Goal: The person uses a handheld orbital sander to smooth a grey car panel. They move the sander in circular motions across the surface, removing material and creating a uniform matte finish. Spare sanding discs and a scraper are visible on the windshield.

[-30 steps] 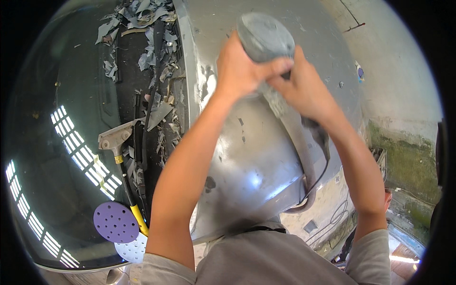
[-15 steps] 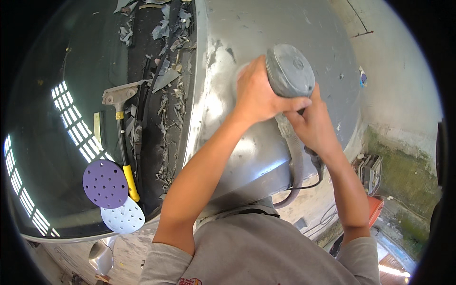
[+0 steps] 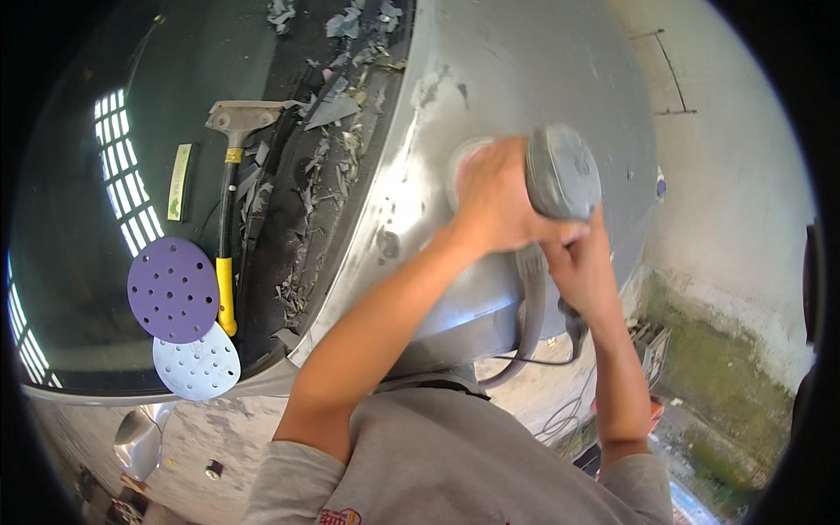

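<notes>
Both my hands are closed around a grey electric sander (image 3: 564,171) on the bare-metal car hood (image 3: 516,79). My left hand (image 3: 494,197) wraps over its left side, slightly blurred. My right hand (image 3: 582,271) grips its near end, with the thumbs close together. The rim of the sander's pale pad (image 3: 461,166) shows beyond my left hand; the pad's underside is hidden. A grey dust hose (image 3: 532,302) runs from the sander toward my waist, beside a dark power cord (image 3: 573,332).
On the dark windshield to the left lie a yellow-handled scraper (image 3: 229,201), a purple sanding disc (image 3: 173,290), a pale sanding disc (image 3: 197,363) and a green-and-white strip (image 3: 180,182). Peeled flakes (image 3: 337,109) litter the cowl. A wall (image 3: 726,149) stands at the right.
The sander, held in both hands, has moved nearer to me across the hood. The whole view has also turned and shifted, bringing the scraper and discs to different places in the picture.
</notes>
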`<state>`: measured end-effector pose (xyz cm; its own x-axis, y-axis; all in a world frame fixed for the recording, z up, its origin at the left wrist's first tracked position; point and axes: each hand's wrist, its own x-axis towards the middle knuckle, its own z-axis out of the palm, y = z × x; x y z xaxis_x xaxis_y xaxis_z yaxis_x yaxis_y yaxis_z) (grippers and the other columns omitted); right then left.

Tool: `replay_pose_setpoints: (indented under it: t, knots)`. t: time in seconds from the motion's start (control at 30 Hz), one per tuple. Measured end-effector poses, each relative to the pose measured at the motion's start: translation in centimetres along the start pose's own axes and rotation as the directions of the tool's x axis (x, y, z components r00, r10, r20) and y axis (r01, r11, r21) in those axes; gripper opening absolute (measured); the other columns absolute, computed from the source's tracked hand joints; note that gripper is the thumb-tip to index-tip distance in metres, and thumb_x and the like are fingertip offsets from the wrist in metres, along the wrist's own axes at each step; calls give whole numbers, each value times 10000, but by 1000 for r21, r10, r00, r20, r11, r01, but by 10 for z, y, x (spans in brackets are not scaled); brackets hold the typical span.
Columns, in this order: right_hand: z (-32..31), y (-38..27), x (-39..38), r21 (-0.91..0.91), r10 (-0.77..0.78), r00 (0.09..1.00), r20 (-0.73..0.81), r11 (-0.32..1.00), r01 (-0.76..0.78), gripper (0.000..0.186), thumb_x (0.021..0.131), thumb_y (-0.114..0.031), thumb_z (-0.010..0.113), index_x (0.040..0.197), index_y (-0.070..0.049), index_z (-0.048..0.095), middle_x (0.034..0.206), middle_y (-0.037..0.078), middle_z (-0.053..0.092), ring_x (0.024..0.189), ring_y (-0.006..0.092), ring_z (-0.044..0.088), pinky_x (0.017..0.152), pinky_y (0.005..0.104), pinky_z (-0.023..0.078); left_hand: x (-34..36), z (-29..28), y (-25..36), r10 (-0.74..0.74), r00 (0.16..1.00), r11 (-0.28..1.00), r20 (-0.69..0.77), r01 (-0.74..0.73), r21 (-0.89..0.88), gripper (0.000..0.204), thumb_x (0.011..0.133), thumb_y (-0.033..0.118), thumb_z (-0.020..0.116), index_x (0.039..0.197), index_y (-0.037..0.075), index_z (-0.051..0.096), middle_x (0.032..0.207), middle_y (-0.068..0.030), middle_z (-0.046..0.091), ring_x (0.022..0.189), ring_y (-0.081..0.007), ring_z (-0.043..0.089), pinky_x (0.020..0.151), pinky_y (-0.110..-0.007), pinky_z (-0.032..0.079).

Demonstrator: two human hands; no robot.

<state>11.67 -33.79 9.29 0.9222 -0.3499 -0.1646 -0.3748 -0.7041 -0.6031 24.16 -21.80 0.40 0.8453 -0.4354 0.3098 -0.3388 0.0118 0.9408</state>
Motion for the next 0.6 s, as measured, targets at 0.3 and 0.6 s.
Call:
replay_pose_setpoints:
  t: [0.3,0.6]
  knots:
    - [-4,-4,5,22,42,999,-10,999,-41,468,997,-43,706,1382,72,468,820,89,685,657,158,655,645,314,548,5,4,4,61,997,998,-47,-60,8,1000,584,747,927,1220,10,696,1105,-177,746,1024,-407,726,940,-518,546]
    - [-8,-12,-7,-132,51,995,91,990,-39,680,967,-84,693,1499,197,377,746,225,713,738,338,777,820,412,611,-14,4,4,26,998,999,-51,-25,30,1001,602,748,930,1244,16,698,1121,-166,739,997,-396,726,902,-504,553]
